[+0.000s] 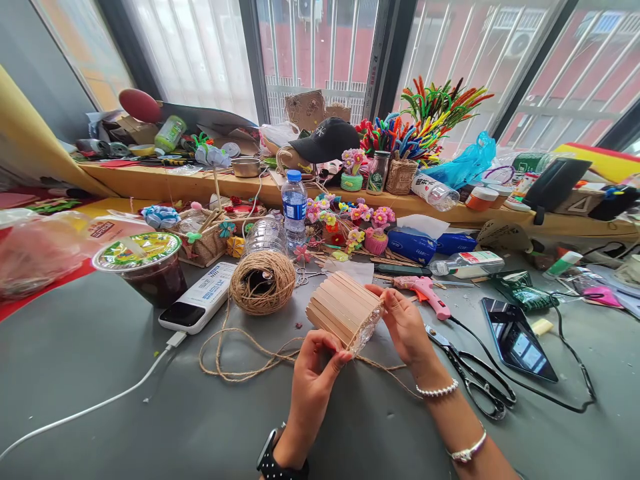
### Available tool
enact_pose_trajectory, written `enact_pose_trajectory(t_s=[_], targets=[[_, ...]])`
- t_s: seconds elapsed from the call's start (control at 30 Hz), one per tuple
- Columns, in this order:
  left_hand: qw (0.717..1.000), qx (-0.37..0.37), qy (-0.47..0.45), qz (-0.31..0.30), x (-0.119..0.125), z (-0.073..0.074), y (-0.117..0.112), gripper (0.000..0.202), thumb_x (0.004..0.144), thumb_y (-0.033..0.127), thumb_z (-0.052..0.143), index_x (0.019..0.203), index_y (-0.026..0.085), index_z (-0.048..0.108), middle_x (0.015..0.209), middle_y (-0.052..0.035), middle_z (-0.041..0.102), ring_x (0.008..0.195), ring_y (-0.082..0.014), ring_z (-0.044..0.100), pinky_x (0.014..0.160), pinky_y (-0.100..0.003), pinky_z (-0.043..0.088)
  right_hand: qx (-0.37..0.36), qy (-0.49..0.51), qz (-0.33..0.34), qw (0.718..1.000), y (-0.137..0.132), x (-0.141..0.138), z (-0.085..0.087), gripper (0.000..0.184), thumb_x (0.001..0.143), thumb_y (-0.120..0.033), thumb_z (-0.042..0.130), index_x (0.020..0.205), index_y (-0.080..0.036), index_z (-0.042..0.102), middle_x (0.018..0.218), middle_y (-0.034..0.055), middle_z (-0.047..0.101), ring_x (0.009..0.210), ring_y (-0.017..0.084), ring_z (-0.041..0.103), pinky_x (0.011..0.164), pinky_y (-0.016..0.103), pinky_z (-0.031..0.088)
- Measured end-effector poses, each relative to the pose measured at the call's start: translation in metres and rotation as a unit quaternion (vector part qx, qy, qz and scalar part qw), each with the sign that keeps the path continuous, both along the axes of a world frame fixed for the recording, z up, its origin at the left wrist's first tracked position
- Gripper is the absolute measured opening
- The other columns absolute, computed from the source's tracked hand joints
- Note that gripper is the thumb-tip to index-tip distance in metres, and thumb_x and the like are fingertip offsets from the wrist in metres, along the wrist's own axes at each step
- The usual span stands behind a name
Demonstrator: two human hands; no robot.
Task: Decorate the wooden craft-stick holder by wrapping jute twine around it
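Observation:
Between my hands lies a craft-stick cup [343, 307], tipped on its side, with flat wooden sticks round a clear plastic inside that shows at the near end. My left hand [317, 367] pinches the lower edge of that end. At its upper right edge, the fingers of my right hand [405, 323] are closed on the rim. Jute twine [240, 373] runs in loose loops along the table and passes beneath the cup and my hands. Its ball [263, 283] sits to the left of the cup. Whether a strand is between my fingers is hard to see.
Right of my hands are black scissors [473, 377], a pink glue gun [425, 293] with its cord and a dark phone [519, 339]. To the left stand a lidded drink cup [145, 270] and a white power bank [200, 300]. A water bottle [295, 207] stands behind the twine.

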State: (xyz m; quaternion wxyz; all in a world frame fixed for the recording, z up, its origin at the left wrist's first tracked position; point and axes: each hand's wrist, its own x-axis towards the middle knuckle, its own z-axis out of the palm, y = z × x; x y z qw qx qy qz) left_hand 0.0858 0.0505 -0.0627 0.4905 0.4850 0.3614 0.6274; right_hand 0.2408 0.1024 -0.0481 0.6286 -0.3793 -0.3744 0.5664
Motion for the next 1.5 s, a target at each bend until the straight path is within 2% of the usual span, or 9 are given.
enact_pose_trajectory(t_s=[0.3, 0.63, 0.77, 0.97, 1.2, 1.33, 1.5], targets=[[0.997, -0.054, 0.056, 0.021, -0.004, 0.002, -0.001, 0.027, 0.068, 0.037, 0.068, 0.065, 0.016, 0.05, 0.062, 0.0023, 0.049, 0.059, -0.0102, 0.046, 0.058, -0.021, 0.04, -0.002, -0.004, 0.003, 1.0, 0.0, 0.001, -0.001, 0.029, 0.069, -0.048, 0.068, 0.074, -0.02, 0.063, 0.103, 0.0055, 0.066, 0.091, 0.02, 0.058, 0.083, 0.033, 0.042], [0.989, -0.148, 0.003, -0.002, -0.003, 0.002, 0.004, 0.038, 0.058, 0.042, 0.074, 0.061, 0.016, 0.046, 0.056, 0.0052, 0.046, 0.051, -0.0077, 0.043, 0.05, -0.019, 0.037, -0.005, 0.006, -0.005, 1.0, 0.0, 0.0, -0.002, 0.028, 0.068, -0.046, 0.07, 0.071, -0.02, 0.062, 0.103, 0.005, 0.066, 0.09, 0.019, 0.057, 0.083, 0.032, 0.042], [0.985, -0.173, -0.019, -0.02, -0.004, -0.004, 0.008, 0.045, 0.053, 0.046, 0.076, 0.061, 0.017, 0.043, 0.055, 0.005, 0.049, 0.051, -0.0077, 0.045, 0.05, -0.019, 0.037, -0.004, 0.018, -0.007, 1.0, 0.0, -0.001, -0.003, 0.025, 0.068, -0.044, 0.071, 0.072, -0.02, 0.063, 0.102, 0.0046, 0.066, 0.093, 0.019, 0.057, 0.085, 0.033, 0.041], [0.981, -0.189, -0.02, -0.032, -0.009, -0.015, 0.016, 0.048, 0.051, 0.042, 0.078, 0.065, 0.017, 0.04, 0.059, 0.0053, 0.052, 0.055, -0.008, 0.048, 0.054, -0.02, 0.038, -0.013, 0.042, -0.007, 0.999, 0.0, -0.002, -0.002, 0.024, 0.067, -0.04, 0.073, 0.081, -0.023, 0.063, 0.1, 0.001, 0.065, 0.094, 0.018, 0.056, 0.086, 0.031, 0.041], [0.975, -0.213, 0.056, -0.002, -0.017, -0.002, 0.018, 0.057, 0.051, 0.043, 0.077, 0.087, 0.019, 0.039, 0.082, -0.0012, 0.057, 0.064, -0.015, 0.061, 0.063, -0.029, 0.047, -0.02, 0.048, 0.017, 0.998, -0.002, 0.0, 0.001, 0.032, 0.065, -0.039, 0.073, 0.091, -0.023, 0.064, 0.109, 0.0028, 0.063, 0.103, 0.019, 0.053, 0.09, 0.032, 0.038], [0.974, -0.211, 0.057, -0.062, -0.025, 0.0, 0.022, 0.063, 0.054, 0.038, 0.077, 0.096, 0.021, 0.033, 0.089, -0.0031, 0.059, 0.07, -0.0173, 0.064, 0.069, -0.032, 0.049, -0.002, 0.044, 0.017, 0.999, -0.006, 0.0, 0.003, 0.022, 0.066, -0.038, 0.073, 0.079, -0.022, 0.065, 0.109, 0.0025, 0.062, 0.104, 0.019, 0.052, 0.093, 0.032, 0.035], [0.981, -0.162, -0.029, -0.101, -0.029, 0.0, 0.034, 0.077, 0.049, 0.031, 0.082, 0.11, 0.022, 0.036, 0.097, -0.0057, 0.058, 0.081, -0.0205, 0.064, 0.075, -0.035, 0.05, 0.062, 0.035, -0.001, 0.997, -0.013, 0.001, 0.01, 0.017, 0.069, -0.036, 0.071, 0.068, -0.023, 0.06, 0.11, -0.0006, 0.06, 0.107, 0.02, 0.049, 0.094, 0.033, 0.034]])
